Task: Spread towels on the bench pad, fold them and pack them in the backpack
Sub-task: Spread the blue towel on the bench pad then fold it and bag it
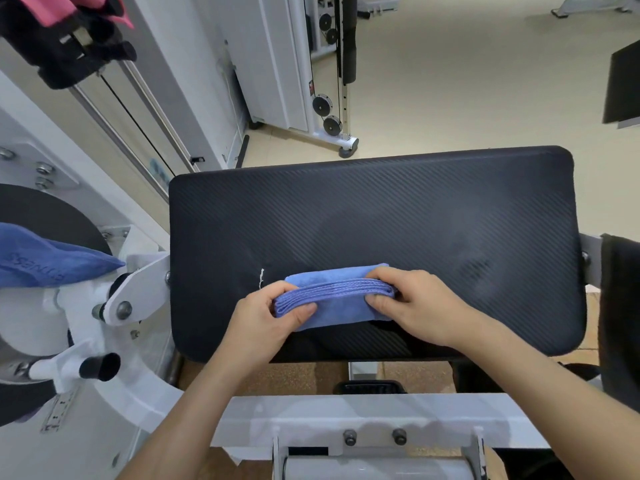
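Observation:
A light blue towel [332,306], folded into a thick narrow bundle, sits near the front edge of the black bench pad [381,209]. My left hand [273,317] pinches its left end between thumb and fingers. My right hand [412,303] grips its right end, fingers curled over the stacked edges. A darker blue towel [41,258] with lettering hangs over the machine at the left. A black backpack [69,36] with pink fabric inside sits at the top left, partly cut off by the frame.
White gym machine parts surround the pad: a round housing and a black-tipped lever [100,367] at the left, a white frame [363,417] in front. A cable machine with pulleys [329,112] stands behind. Beige floor lies beyond the pad. A dark pad [620,313] is at the right.

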`<state>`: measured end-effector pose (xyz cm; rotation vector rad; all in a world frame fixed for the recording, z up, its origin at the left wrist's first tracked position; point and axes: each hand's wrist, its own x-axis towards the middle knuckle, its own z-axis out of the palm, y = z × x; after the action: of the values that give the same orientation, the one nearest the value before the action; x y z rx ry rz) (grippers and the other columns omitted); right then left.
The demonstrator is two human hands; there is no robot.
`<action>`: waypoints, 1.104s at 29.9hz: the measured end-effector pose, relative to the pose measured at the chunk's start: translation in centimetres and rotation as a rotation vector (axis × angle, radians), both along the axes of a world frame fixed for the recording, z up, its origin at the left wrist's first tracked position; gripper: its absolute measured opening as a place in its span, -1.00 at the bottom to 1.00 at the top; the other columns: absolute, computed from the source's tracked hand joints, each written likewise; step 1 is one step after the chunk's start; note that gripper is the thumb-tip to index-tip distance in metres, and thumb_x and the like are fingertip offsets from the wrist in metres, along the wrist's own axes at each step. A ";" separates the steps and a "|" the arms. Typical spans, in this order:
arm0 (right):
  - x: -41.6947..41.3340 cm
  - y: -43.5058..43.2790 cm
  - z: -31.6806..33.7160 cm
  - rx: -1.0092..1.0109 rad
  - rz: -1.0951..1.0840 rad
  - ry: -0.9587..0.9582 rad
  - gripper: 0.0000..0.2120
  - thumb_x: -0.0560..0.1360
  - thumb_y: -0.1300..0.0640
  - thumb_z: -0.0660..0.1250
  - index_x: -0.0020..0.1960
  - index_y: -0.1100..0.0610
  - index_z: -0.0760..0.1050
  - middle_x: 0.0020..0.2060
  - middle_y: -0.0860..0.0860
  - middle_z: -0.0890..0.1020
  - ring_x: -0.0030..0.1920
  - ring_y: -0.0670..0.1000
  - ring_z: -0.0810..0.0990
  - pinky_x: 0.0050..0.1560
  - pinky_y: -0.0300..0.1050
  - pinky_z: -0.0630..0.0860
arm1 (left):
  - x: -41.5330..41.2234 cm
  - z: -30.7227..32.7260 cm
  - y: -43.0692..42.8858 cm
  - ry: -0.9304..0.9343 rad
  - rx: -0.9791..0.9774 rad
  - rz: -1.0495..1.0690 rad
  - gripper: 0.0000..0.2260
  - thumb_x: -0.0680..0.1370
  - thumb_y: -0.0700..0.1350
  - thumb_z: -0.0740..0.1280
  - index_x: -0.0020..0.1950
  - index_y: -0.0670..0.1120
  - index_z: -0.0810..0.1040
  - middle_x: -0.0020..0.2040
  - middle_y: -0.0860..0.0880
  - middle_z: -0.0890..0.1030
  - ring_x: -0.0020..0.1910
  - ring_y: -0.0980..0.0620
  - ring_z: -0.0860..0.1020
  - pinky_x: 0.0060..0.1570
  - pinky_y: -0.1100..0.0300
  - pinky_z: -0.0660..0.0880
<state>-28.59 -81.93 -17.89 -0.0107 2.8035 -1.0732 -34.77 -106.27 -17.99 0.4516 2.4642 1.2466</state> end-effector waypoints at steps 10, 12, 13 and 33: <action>-0.3 -1.0 -1.2 -0.085 -0.243 0.140 -0.87 0.45 0.13 0.37 -0.01 -0.02 0.53 -0.29 -0.09 0.63 -0.27 -0.09 0.56 -0.16 -0.09 0.50 | 0.7 -1.6 2.0 0.343 -0.219 0.154 -0.77 0.57 0.17 0.25 -0.09 0.03 0.53 -0.34 0.04 0.57 -0.31 0.07 0.54 -0.24 0.05 0.49; -0.6 -1.0 -1.3 -0.071 -0.276 0.138 -0.86 0.44 0.09 0.37 -0.03 -0.03 0.46 -0.34 -0.07 0.60 -0.36 -0.09 0.51 -0.26 -0.13 0.45 | 0.5 -1.6 2.1 0.411 -0.252 0.147 -0.70 0.54 0.22 0.18 -0.07 0.03 0.53 -0.32 0.06 0.56 -0.30 0.06 0.54 -0.25 0.03 0.50; -0.7 -1.0 -1.3 -0.067 -0.295 0.133 -0.85 0.43 0.07 0.37 -0.03 -0.04 0.45 -0.34 -0.08 0.59 -0.36 -0.10 0.51 -0.27 -0.14 0.44 | 0.3 -1.6 2.2 0.425 -0.259 0.148 -0.69 0.53 0.22 0.17 -0.06 0.02 0.54 -0.31 0.07 0.57 -0.29 0.06 0.54 -0.25 0.01 0.51; -3.7 -1.2 -0.5 -0.021 -0.378 0.097 -0.71 0.42 0.10 0.34 0.03 -0.08 0.27 -0.22 -0.03 0.44 -0.27 -0.01 0.46 -0.33 -0.09 0.36 | -1.4 -3.1 2.5 1.025 -0.681 -0.343 -0.49 0.45 -0.07 0.41 0.40 -0.08 0.45 0.34 -0.14 0.51 0.32 -0.11 0.50 0.33 -0.19 0.36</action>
<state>-32.32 -83.17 -18.40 0.4969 2.9545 -1.2043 -36.15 -103.77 -21.05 1.4784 3.1241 -0.0931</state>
